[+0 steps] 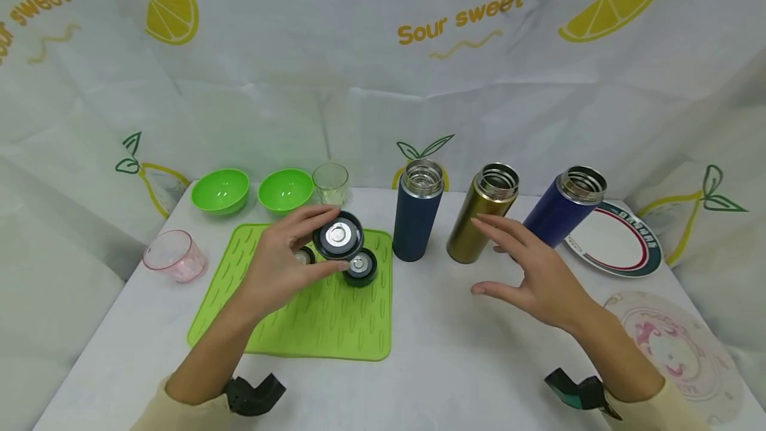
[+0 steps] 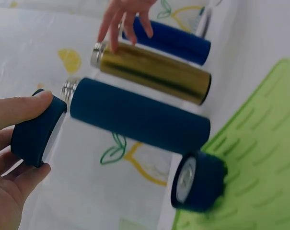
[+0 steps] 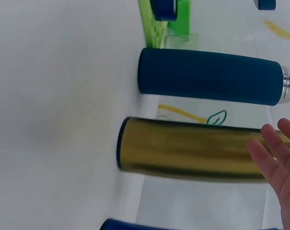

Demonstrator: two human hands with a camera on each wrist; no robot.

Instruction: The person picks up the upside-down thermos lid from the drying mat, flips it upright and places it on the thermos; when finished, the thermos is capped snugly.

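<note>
At the bottom edge of the head view, two pale sleeves end beside black wrist straps. At lower right, a pale round disc with a pink print lies on the white worktop.

Left of centre, a green mat lies flat. Above it, the left hand pinches a dark lid between thumb and fingers, its underside facing the camera. Just below that, a second lid rests on the mat; a third lid is partly hidden by the left hand.

Right of centre, the right hand is empty, its thumb and fingers spread apart, fingertips by the upper part of the gold bottle; whether they touch it, I cannot tell. A pink glass sits at the left.

Farther back, the gold bottle stands uncapped between a dark blue bottle and a brighter blue bottle, both also uncapped. A rimmed plate lies behind the brighter one, at right. At left of centre are two green bowls and a clear glass, before a lemon-printed curtain.
</note>
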